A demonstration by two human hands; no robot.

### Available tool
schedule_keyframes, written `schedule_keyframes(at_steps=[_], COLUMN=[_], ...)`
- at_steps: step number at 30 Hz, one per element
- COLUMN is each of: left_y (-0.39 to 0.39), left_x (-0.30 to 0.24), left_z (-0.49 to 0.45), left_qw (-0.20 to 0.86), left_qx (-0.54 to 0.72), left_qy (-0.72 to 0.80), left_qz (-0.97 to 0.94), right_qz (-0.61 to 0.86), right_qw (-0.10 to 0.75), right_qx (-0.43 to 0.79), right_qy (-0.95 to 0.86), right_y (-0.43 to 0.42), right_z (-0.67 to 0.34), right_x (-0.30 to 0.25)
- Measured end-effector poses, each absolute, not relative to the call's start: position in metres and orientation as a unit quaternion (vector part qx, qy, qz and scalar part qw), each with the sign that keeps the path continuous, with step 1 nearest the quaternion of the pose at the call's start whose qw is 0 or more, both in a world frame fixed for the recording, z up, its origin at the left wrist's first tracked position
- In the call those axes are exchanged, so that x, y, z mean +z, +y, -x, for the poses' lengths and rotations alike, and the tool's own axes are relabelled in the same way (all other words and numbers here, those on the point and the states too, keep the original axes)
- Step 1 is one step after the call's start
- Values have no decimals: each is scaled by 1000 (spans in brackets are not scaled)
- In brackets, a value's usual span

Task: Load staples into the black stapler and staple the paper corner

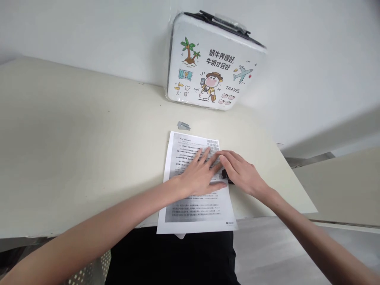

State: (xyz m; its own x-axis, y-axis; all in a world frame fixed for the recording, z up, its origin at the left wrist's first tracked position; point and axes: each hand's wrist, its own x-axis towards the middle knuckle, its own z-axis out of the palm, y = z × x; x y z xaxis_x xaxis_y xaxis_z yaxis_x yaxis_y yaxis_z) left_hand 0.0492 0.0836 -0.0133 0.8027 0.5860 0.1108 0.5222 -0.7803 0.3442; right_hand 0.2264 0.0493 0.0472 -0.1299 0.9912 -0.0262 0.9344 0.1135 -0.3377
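Observation:
A printed sheet of paper [196, 209] lies on the cream table [74, 150], its near edge hanging over the table's front. My left hand [202, 172] lies flat on the middle of the sheet with its fingers stretched out. My right hand [240, 172] rests at the sheet's right edge, fingers curled over a small black object [225, 174] that looks like a stapler or clip; most of it is hidden under the hand.
A white printed case [212, 63] with cartoon drawings and a dark handle leans against the wall behind the paper. A small grey strip of staples [183, 126] lies just beyond the sheet's top edge. The table's right edge runs close by my right hand.

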Motion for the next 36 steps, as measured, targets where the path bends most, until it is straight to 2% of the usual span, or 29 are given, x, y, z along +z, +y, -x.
schedule_keyframes(at_steps=[7,13,16,19,24,29,36], left_y=[79,77,77,77,78,82,80], left_x=[-19,-19,-21,-23,-23,-17,9], left_z=[-48,-43,-43,-43,-31,-22,10], left_qw=[129,106,97,107,146,160,174], left_qx=[143,135,137,150,153,136,90], left_qy=[300,294,293,296,312,318,325], left_qz=[-934,-940,-941,-937,-926,-925,-925], right_qz=[649,628,621,628,590,501,570], right_qw=[66,16,13,51,181,162,211], right_qx=[90,-31,-45,-8,97,66,32], right_qy=[-753,-777,-782,-776,-780,-848,-794], right_y=[50,48,49,51,39,19,-1], right_z=[-226,-213,-207,-210,-236,-279,-337], right_x=[36,18,14,20,35,22,3])
